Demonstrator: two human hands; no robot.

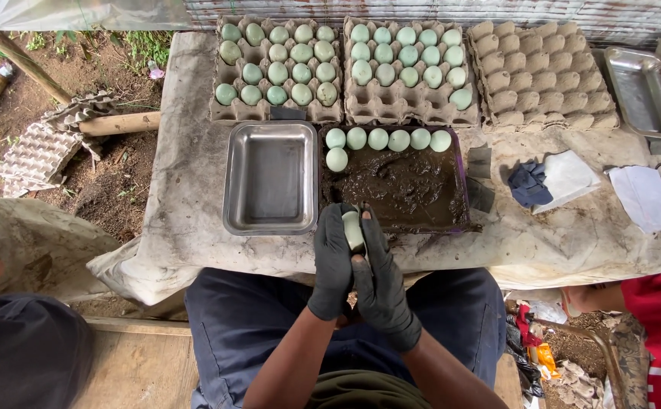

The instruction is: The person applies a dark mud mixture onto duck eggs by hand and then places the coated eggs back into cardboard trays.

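Together, both gloved hands' fingers [336, 246] clasp a smooth pale egg [353, 229]; wet dark mud tray [463, 182] beyond.

Along the top of the frame, two cardboard egg trays [276, 72] [410, 72] full of pale green eggs stand side by side on the cloth-covered bench [194, 189], with an empty egg tray [546, 76] to their right. An empty steel pan [271, 178] lies left of centre, another steel pan [647, 92] at upper right. A dark blue rag [529, 184] touches a white cloth [570, 176]. Spare trays [39, 151] lie on the dirt at left.
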